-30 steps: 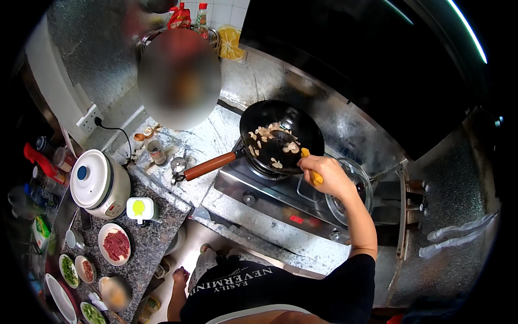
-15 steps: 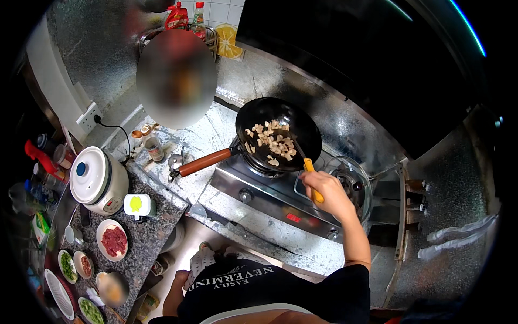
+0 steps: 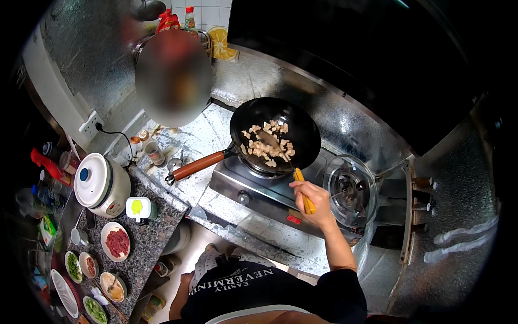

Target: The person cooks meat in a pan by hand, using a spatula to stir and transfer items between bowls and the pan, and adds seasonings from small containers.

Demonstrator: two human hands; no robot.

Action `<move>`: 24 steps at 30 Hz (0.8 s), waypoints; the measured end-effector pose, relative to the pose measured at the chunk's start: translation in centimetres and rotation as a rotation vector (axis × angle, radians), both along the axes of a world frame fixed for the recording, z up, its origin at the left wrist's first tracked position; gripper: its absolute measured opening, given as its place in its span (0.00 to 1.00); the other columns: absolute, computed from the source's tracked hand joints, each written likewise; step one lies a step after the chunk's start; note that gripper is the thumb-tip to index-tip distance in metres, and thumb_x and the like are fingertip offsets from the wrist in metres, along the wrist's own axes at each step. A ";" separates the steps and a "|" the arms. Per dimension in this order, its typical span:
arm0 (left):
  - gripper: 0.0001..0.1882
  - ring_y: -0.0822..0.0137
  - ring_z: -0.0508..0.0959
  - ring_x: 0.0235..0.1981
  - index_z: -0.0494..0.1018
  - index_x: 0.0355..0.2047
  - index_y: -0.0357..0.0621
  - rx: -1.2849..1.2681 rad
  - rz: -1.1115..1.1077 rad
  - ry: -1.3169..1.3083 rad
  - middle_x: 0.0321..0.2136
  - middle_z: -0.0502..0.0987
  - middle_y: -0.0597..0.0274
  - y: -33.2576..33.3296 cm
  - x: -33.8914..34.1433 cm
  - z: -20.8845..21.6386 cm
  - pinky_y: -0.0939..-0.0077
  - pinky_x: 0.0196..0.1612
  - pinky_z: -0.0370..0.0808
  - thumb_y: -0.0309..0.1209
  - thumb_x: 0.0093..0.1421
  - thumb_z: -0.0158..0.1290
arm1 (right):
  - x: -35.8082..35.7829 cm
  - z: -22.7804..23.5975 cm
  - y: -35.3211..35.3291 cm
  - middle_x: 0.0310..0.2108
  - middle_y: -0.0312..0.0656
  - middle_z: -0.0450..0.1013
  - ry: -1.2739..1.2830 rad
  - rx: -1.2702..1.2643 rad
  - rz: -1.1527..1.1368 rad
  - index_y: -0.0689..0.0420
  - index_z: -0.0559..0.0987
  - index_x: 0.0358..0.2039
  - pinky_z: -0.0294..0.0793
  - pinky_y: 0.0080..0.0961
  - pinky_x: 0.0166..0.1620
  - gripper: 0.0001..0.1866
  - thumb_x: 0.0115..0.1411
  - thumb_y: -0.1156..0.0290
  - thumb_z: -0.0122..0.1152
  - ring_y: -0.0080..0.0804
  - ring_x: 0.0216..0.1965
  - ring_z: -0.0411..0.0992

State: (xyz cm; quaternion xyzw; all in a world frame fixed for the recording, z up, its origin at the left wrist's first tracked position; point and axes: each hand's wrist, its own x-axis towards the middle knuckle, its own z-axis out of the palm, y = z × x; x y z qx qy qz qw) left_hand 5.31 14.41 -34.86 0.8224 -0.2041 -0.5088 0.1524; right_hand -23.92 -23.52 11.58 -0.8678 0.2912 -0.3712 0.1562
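Nearest: we have the left hand [image 3: 186,279] low beside the black cotton T-shirt [image 3: 302,294]; can't tell its finger state. On the speckled dark granite counter [image 3: 154,229], raw red meat [image 3: 116,242] sits in a white round dish [image 3: 121,257], with chopped greens [image 3: 74,267] in a small white bowl nearby. We see no red or green in the wok, so we'd judge these portions unused. The right hand [image 3: 314,201] has its fingers wrapped round a yellow-handled metal spatula [image 3: 298,175], blade among pale cut pieces [image 3: 265,151] inside the round black wok [image 3: 303,129]. Pieces look turned pale and loosely spread; we'd call stirring partway, doneness unclear. The wok's right inner wall seems the roomiest side for sweeping. Tight edges: the round clear glass lid [image 3: 350,190] just right of the wok; the brown wooden wok handle [image 3: 199,165] juts left. Farther: the big black range hood [image 3: 345,65].
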 end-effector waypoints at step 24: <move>0.31 0.58 0.70 0.44 0.70 0.38 0.37 0.205 0.243 -0.011 0.41 0.70 0.46 -1.2 -7.6 8.2 0.70 0.45 0.66 0.54 0.49 0.42 | -1.9 -3.4 1.7 0.39 0.47 0.69 0.279 0.105 0.104 0.62 0.70 0.26 0.65 0.28 0.39 0.09 0.41 0.87 0.52 0.44 0.37 0.67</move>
